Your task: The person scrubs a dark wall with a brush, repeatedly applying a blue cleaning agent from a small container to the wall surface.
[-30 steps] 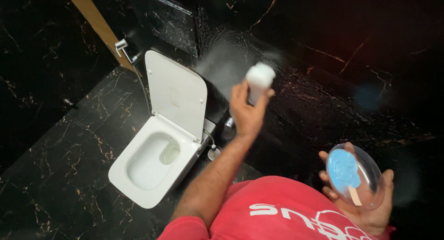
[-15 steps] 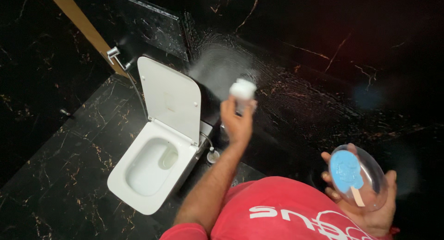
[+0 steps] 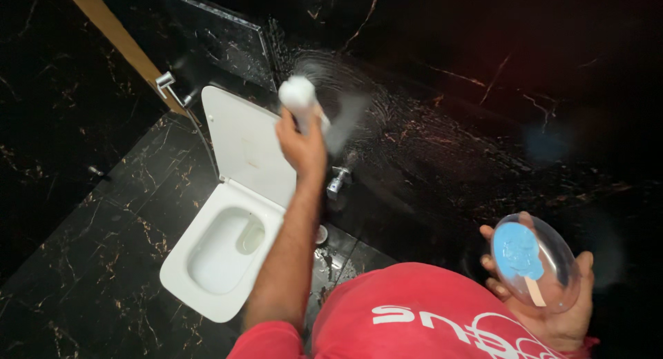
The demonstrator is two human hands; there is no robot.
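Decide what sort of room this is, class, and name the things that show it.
Most likely a bathroom or toilet room: a white toilet with its lid raised, a metal spray hose fitting beside it, and glossy black marble walls, wet where the left hand sprays.

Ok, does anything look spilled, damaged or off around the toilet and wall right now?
Nothing looks broken. The black wall carries wet swirl streaks beside the white sprayer in the left hand, and the floor below glistens. The toilet stands open and intact. The right hand holds a clear container.
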